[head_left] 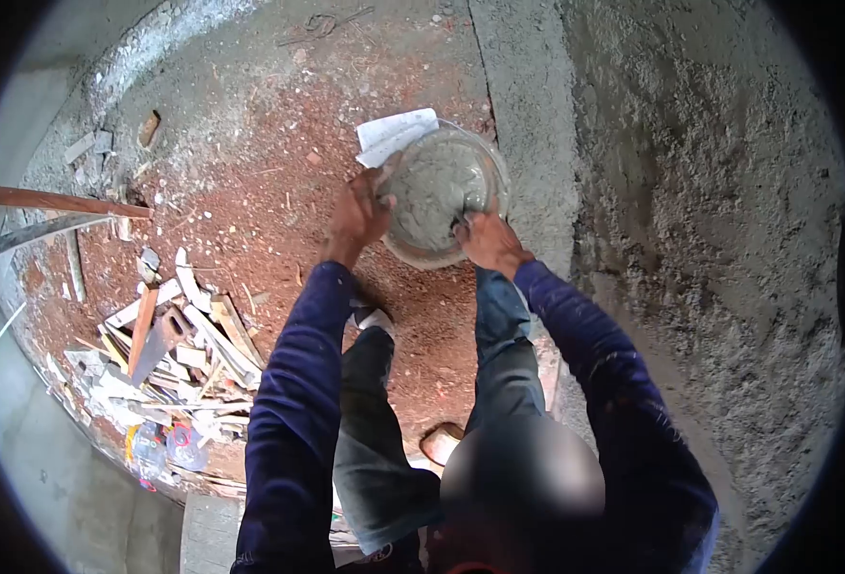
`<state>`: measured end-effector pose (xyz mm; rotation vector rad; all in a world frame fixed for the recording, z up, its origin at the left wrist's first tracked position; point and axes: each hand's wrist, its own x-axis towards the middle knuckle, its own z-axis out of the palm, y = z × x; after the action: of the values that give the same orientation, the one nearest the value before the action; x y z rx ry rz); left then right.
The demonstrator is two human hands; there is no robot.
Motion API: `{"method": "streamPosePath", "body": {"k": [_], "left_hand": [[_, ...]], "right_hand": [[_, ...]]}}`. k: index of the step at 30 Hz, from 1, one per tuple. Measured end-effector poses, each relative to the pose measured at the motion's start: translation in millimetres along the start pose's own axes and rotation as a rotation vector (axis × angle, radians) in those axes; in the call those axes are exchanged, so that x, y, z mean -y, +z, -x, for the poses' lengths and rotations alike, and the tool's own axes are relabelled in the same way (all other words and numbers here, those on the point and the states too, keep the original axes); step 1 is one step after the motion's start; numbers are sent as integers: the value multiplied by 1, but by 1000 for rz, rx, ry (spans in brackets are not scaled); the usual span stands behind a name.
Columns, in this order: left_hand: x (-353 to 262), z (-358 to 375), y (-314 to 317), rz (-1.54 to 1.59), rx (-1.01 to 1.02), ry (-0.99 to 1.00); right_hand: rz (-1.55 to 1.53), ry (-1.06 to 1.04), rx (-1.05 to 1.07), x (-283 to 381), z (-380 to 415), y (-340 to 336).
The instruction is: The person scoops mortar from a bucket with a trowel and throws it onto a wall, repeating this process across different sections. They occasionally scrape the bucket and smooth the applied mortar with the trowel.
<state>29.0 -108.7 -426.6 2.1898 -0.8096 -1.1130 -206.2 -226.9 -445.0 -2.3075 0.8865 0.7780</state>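
A round tub of wet grey mortar stands on the ground in front of my feet. My left hand is closed on the tub's left rim. Over the lower right part of the tub, my right hand is closed round a dark-handled tool that looks like a trowel. Its working end is hard to make out against the mortar. A white paper-like sheet or bag lies against the tub's upper left edge, just beyond my left hand.
Broken wood and rubbish lie in a heap on the left, with plastic bottles at its lower edge. A wooden bar juts in from the left. Rough grey plaster covers the right side. Reddish soil surrounds the tub's left.
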Motion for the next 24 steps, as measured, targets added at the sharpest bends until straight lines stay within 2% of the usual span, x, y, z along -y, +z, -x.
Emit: {"method": "streamPosePath", "body": {"k": [1, 3, 7, 10, 11, 14, 15, 16, 18, 20, 22, 24], "left_hand": [[8, 5, 2, 33, -11, 50], [17, 11, 4, 73, 7, 54], [32, 2, 14, 129, 20, 52], [36, -14, 5, 78, 43, 62], [32, -17, 0, 81, 41, 67], [23, -31, -19, 73, 172, 8], [28, -32, -17, 178, 158, 58], [28, -33, -17, 177, 155, 64], [27, -32, -19, -46, 143, 3], [99, -43, 21, -40, -4, 136], [112, -46, 19, -104, -12, 345], [90, -32, 4, -160, 118, 84]], "right_hand": [[-16, 6, -4, 1, 11, 9], [-202, -88, -197, -5, 36, 21], [-314, 71, -245, 18, 82, -20], [-357, 46, -360, 16, 88, -15], [-322, 108, -234, 8, 75, 0], [-183, 77, -304, 2, 55, 8], [-234, 165, -196, 2, 53, 5], [-234, 164, -203, -2, 49, 4], [-235, 95, -281, -8, 48, 6], [-275, 168, -151, -11, 52, 8], [0, 17, -259, -2, 61, -22], [-252, 128, -137, 19, 69, -75]]}}
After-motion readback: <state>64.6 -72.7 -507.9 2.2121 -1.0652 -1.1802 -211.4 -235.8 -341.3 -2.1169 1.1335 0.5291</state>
